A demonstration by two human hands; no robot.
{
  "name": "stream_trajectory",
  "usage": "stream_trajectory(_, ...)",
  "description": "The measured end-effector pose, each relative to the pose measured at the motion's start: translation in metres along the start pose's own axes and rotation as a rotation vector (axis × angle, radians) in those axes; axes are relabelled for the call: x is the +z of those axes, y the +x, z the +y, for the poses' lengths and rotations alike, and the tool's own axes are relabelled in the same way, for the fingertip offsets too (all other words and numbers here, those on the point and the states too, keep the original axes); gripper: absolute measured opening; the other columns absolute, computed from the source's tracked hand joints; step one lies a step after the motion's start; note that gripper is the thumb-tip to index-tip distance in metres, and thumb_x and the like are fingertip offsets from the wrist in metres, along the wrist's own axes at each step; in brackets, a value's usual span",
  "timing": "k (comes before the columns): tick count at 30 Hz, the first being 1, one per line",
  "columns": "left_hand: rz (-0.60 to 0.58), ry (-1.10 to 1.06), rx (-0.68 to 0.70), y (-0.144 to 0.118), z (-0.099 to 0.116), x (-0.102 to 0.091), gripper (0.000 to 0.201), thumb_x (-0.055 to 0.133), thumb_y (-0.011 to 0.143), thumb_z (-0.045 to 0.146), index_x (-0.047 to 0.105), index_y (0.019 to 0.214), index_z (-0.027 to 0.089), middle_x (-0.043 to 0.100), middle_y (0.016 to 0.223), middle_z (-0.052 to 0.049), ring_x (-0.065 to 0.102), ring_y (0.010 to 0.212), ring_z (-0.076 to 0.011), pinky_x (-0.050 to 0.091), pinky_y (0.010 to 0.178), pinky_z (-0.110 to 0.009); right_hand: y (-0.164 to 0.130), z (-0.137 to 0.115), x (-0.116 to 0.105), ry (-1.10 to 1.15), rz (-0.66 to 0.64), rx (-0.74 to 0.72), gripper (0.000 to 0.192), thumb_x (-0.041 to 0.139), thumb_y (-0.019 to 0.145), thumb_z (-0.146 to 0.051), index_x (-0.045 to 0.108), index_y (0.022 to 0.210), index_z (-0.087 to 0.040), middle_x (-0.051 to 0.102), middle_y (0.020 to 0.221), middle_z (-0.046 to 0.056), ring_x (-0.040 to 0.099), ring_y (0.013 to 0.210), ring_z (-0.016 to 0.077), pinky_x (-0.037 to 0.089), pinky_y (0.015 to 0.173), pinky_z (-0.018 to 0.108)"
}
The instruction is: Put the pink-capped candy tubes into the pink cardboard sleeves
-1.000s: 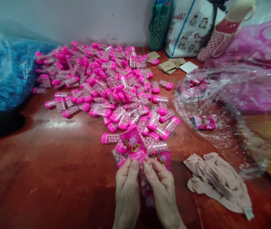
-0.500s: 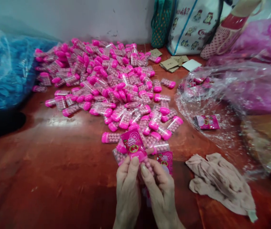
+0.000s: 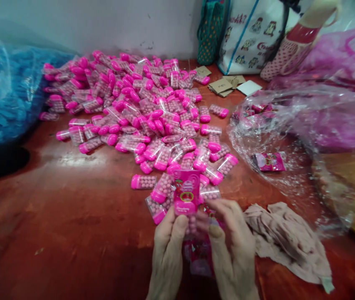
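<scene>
Two hands share one labelled candy case [image 3: 186,196]: left hand [image 3: 167,246] pinches its lower end, right hand [image 3: 230,246] closes on what seems a label sheet [image 3: 200,254]. Best smooth the label flat, thumbs steady. Beyond, unlabelled cases [image 3: 133,104] heap on the table [image 3: 71,216].

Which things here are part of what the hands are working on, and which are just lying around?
In hand:
left hand
right hand
labelled candy tube held by both hands
pile of pink candy tubes
label stack under the hands

Lying about:
beige cloth
blue bag
clear plastic bag
cardboard scraps
tote bags
</scene>
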State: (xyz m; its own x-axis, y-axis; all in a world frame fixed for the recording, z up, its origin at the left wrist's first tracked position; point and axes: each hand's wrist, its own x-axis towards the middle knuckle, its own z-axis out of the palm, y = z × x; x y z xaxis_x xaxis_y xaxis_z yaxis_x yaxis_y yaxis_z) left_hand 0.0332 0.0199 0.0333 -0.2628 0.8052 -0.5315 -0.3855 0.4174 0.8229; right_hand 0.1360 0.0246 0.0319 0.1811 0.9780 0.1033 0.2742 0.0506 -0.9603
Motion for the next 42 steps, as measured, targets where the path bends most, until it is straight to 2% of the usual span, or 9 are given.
stream_trajectory(2, -0.164, 0.048, 0.026, -0.002, 0.005, 0.003, 0.015, 0.068, 0.075, 0.03, 0.071, 0.085, 0.019, 0.066, 0.072, -0.001, 0.059, 0.066, -0.0143, 0.048, 0.062, -0.022, 0.007, -0.002, -0.005, 0.104, -0.042, 0.109, 0.029, 0.056, 0.085, -0.038, 0.064, 0.105, -0.019, 0.063, 0.098, 0.009, 0.059, 0.093, 0.0226, 0.05, 0.078, 0.032)
stream_trajectory(4, -0.271, 0.035, 0.002, -0.005, 0.008, 0.008, 0.013, 0.066, 0.077, 0.03, 0.069, 0.081, 0.017, 0.061, 0.062, 0.0, 0.053, 0.055, -0.0122, 0.043, 0.051, -0.02, 0.011, -0.003, -0.004, 0.336, -0.112, 0.336, 0.024, 0.056, 0.086, -0.04, 0.066, 0.087, -0.019, 0.062, 0.072, 0.003, 0.059, 0.065, 0.0152, 0.051, 0.057, 0.024)
stream_trajectory(6, -0.329, 0.004, -0.047, -0.008, 0.009, 0.012, 0.014, 0.063, 0.078, 0.03, 0.066, 0.077, 0.017, 0.055, 0.057, 0.001, 0.048, 0.048, -0.0106, 0.039, 0.045, -0.02, 0.011, -0.003, 0.0, 0.565, -0.111, 0.562, 0.028, 0.055, 0.086, -0.042, 0.061, 0.073, -0.018, 0.052, 0.051, -0.004, 0.045, 0.038, 0.0078, 0.038, 0.035, 0.017)
stream_trajectory(8, -0.357, -0.002, -0.075, -0.009, 0.008, 0.013, 0.013, 0.061, 0.08, 0.028, 0.063, 0.074, 0.016, 0.053, 0.054, 0.002, 0.046, 0.046, -0.0097, 0.038, 0.045, -0.02, 0.01, -0.002, 0.006, 0.702, -0.067, 0.668, 0.031, 0.057, 0.084, -0.045, 0.057, 0.068, -0.018, 0.045, 0.043, -0.007, 0.034, 0.028, 0.0047, 0.028, 0.026, 0.015)
stream_trajectory(18, -0.239, 0.034, -0.069, -0.01, 0.002, 0.013, 0.017, 0.062, 0.08, 0.031, 0.056, 0.071, 0.018, 0.042, 0.051, 0.006, 0.034, 0.042, -0.0062, 0.026, 0.04, -0.019, 0.001, 0.003, 0.017, 0.564, 0.01, 0.661, 0.036, 0.073, 0.069, -0.045, 0.053, 0.062, -0.016, 0.046, 0.037, -0.009, 0.034, 0.023, 0.0028, 0.031, 0.022, 0.013)
stream_trajectory(26, -0.396, 0.098, -0.059, -0.008, 0.001, 0.01, 0.021, 0.055, 0.084, 0.031, 0.047, 0.099, 0.018, 0.05, 0.051, 0.006, 0.04, 0.04, -0.007, 0.028, 0.04, -0.018, 0.014, 0.004, 0.004, 0.741, -0.161, 0.775, 0.031, 0.07, 0.074, -0.042, 0.06, 0.068, -0.013, 0.06, 0.05, -0.002, 0.05, 0.026, 0.0084, 0.042, 0.026, 0.017)
stream_trajectory(35, -0.15, -0.002, -0.017, -0.01, -0.001, 0.01, 0.043, 0.054, 0.08, 0.052, 0.052, 0.11, 0.021, 0.048, 0.051, 0.007, 0.036, 0.034, -0.0053, 0.03, 0.032, -0.015, 0.007, -0.007, 0.011, 0.519, -0.158, 0.745, 0.034, 0.071, 0.071, -0.044, 0.06, 0.062, -0.013, 0.054, 0.042, -0.005, 0.045, 0.03, 0.0062, 0.037, 0.028, 0.015)
stream_trajectory(39, -0.181, 0.088, -0.064, -0.003, 0.006, -0.006, 0.042, 0.072, 0.067, 0.045, 0.069, 0.1, 0.02, 0.069, 0.082, -0.004, 0.063, 0.069, -0.017, 0.051, 0.058, -0.022, 0.014, -0.009, 0.0, 0.402, -0.316, 0.676, 0.027, 0.07, 0.072, -0.036, 0.06, 0.059, -0.014, 0.056, 0.048, -0.004, 0.052, 0.041, 0.009, 0.044, 0.04, 0.018)
stream_trajectory(42, -0.209, -0.031, -0.178, 0.001, 0.012, -0.007, 0.037, 0.08, 0.06, 0.03, 0.072, 0.095, 0.02, 0.072, 0.09, -0.005, 0.066, 0.087, -0.022, 0.052, 0.072, -0.024, 0.02, -0.014, -0.009, 0.217, -0.374, 0.498, 0.008, 0.071, 0.07, -0.024, 0.067, 0.071, -0.017, 0.064, 0.069, -0.002, 0.06, 0.061, 0.0128, 0.05, 0.057, 0.021)
